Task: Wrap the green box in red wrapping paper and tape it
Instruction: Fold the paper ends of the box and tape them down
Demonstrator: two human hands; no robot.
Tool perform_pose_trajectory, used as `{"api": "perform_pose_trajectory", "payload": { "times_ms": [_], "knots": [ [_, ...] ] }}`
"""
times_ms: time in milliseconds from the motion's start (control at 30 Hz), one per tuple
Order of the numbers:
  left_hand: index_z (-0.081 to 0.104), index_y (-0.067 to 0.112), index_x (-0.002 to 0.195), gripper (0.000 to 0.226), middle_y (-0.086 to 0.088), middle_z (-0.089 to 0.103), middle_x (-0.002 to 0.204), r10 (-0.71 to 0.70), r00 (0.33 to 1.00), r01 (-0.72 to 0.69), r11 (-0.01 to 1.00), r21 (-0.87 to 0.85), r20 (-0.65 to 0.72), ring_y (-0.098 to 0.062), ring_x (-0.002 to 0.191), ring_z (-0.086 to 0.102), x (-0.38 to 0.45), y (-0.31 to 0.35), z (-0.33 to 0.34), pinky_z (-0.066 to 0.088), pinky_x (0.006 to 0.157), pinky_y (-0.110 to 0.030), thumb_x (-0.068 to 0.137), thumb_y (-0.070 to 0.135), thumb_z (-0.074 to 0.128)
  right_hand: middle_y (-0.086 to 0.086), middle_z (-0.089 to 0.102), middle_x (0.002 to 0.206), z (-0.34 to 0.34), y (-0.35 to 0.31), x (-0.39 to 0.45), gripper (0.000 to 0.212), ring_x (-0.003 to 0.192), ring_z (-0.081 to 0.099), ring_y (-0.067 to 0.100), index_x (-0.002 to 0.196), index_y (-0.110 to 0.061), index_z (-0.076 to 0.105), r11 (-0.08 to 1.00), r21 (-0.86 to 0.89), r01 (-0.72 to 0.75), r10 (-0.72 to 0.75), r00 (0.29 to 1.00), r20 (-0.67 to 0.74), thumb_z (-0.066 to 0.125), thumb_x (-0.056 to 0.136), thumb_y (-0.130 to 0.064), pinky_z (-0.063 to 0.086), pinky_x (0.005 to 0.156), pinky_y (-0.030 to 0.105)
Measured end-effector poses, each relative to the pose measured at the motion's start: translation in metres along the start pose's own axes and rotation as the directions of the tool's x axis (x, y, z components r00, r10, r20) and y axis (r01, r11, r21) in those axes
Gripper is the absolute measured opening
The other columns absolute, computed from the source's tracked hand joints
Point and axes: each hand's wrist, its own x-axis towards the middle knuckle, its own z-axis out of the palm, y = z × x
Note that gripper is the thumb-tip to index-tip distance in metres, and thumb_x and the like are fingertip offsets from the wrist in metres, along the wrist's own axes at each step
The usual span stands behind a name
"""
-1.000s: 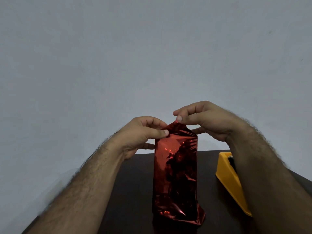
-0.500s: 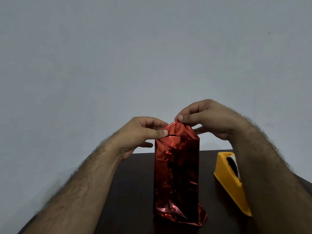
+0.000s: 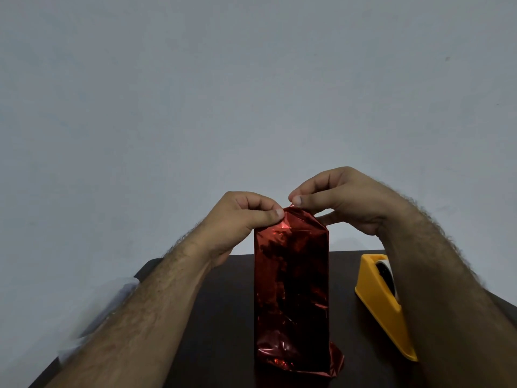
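The box stands upright on the dark table, fully covered in shiny red wrapping paper; no green shows. My left hand pinches the paper's top left corner between thumb and fingers. My right hand pinches the paper's top edge just right of it, from above and behind. The paper's top end is folded to a peak between the two hands. Loose crumpled paper sticks out at the box's bottom right.
A yellow tape dispenser with a tape roll sits on the table right of the box, partly behind my right forearm. A plain grey wall fills the background. A clear plastic sheet hangs off the table's left edge.
Both hands and the paper's top shifted only slightly; the right hand's pinch has moved a little toward the left hand, tightening the fold at the top. The view tilted slightly.
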Motion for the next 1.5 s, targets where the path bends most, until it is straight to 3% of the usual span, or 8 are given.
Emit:
{"api": "perform_pose_trajectory", "payload": {
  "times_ms": [267, 467, 667, 833, 1033, 1200, 1333, 1500],
  "knots": [
    [0.077, 0.020, 0.118, 0.026, -0.006, 0.076, 0.120, -0.168, 0.984, 0.171, 0.984, -0.057, 0.052, -0.014, 0.097, 0.073, -0.001, -0.003, 0.001, 0.058, 0.085, -0.033, 0.093, 0.022, 0.081, 0.001, 0.080, 0.108, 0.002, 0.000, 0.000, 0.008, 0.103, 0.075, 0.014, 0.081, -0.012, 0.078, 0.999, -0.048, 0.007, -0.008, 1.000, -0.012, 0.081, 0.089, -0.011, 0.059, 0.079, 0.032],
    [0.066, 0.028, 0.133, 0.057, -0.003, 0.078, 0.120, -0.196, 0.976, 0.204, 0.975, -0.088, 0.090, -0.022, 0.103, 0.074, -0.002, -0.004, 0.002, 0.054, 0.091, -0.045, 0.079, 0.025, 0.087, -0.011, 0.076, 0.119, 0.002, 0.005, 0.006, 0.010, 0.116, 0.068, 0.005, 0.075, -0.016, 0.081, 0.986, -0.169, -0.003, -0.006, 0.998, -0.055, 0.085, 0.084, -0.017, 0.046, 0.105, 0.033],
    [0.064, 0.027, 0.135, 0.053, -0.004, 0.078, 0.121, -0.197, 0.978, 0.203, 0.972, -0.117, 0.061, -0.020, 0.097, 0.074, -0.003, -0.005, 0.006, 0.055, 0.090, -0.043, 0.090, 0.007, 0.082, -0.005, 0.080, 0.109, 0.004, 0.014, 0.012, 0.011, 0.107, 0.070, 0.015, 0.088, -0.011, 0.080, 0.958, -0.205, -0.201, 0.188, 0.979, -0.081, 0.087, 0.082, -0.016, 0.055, 0.078, 0.038],
    [0.068, 0.023, 0.130, 0.048, -0.007, 0.076, 0.124, -0.209, 0.976, 0.217, 0.963, -0.161, 0.062, -0.021, 0.097, 0.074, 0.002, -0.009, 0.004, 0.056, 0.088, -0.042, 0.090, -0.003, 0.077, 0.017, 0.079, 0.095, 0.004, 0.012, 0.011, 0.010, 0.081, 0.069, 0.025, 0.087, -0.003, 0.082, 0.952, -0.204, -0.228, 0.226, 0.974, -0.032, 0.086, 0.082, -0.010, 0.058, 0.073, 0.038],
    [0.069, 0.017, 0.124, 0.046, -0.009, 0.075, 0.121, -0.258, 0.966, 0.258, 0.948, -0.184, 0.022, -0.021, 0.094, 0.073, 0.004, -0.008, 0.015, 0.055, 0.073, -0.032, 0.087, -0.011, 0.068, 0.017, 0.080, 0.100, 0.008, 0.013, 0.003, 0.032, 0.084, 0.075, 0.026, 0.104, -0.007, 0.074, 0.962, -0.110, -0.251, 0.245, 0.968, -0.059, 0.086, 0.076, 0.003, 0.059, 0.070, 0.035],
    [0.067, 0.020, 0.121, 0.039, -0.005, 0.071, 0.122, -0.189, 0.977, 0.188, 0.982, -0.026, -0.094, -0.016, 0.101, 0.071, 0.002, -0.007, 0.024, 0.059, 0.082, -0.032, 0.088, -0.001, 0.074, 0.013, 0.081, 0.098, 0.014, 0.018, -0.002, 0.032, 0.074, 0.074, 0.022, 0.098, -0.010, 0.070, 0.958, 0.020, -0.285, 0.285, 0.946, -0.156, 0.082, 0.076, 0.011, 0.058, 0.069, 0.034],
    [0.074, 0.029, 0.096, 0.022, 0.012, 0.073, 0.091, 0.140, 0.929, 0.000, 0.925, 0.380, -0.343, -0.004, 0.087, 0.068, -0.006, -0.005, 0.027, 0.055, 0.074, -0.019, 0.084, 0.013, 0.083, 0.013, 0.077, 0.079, 0.021, 0.021, -0.009, 0.027, 0.062, 0.071, 0.021, 0.079, -0.011, 0.068, 0.946, 0.125, -0.298, 0.319, 0.923, -0.215, 0.081, 0.075, 0.012, 0.056, 0.056, 0.027],
    [0.084, 0.028, 0.084, 0.013, 0.023, 0.077, 0.083, 0.109, 0.986, -0.043, 0.896, 0.441, -0.125, 0.005, 0.084, 0.071, -0.023, 0.015, 0.037, 0.056, 0.074, -0.015, 0.092, 0.021, 0.076, 0.007, 0.071, 0.069, 0.025, 0.015, -0.016, 0.027, 0.059, 0.067, 0.021, 0.073, -0.013, 0.069, 0.938, 0.118, -0.324, 0.345, 0.894, -0.285, 0.080, 0.076, 0.011, 0.051, 0.052, 0.026]
  ]
}}
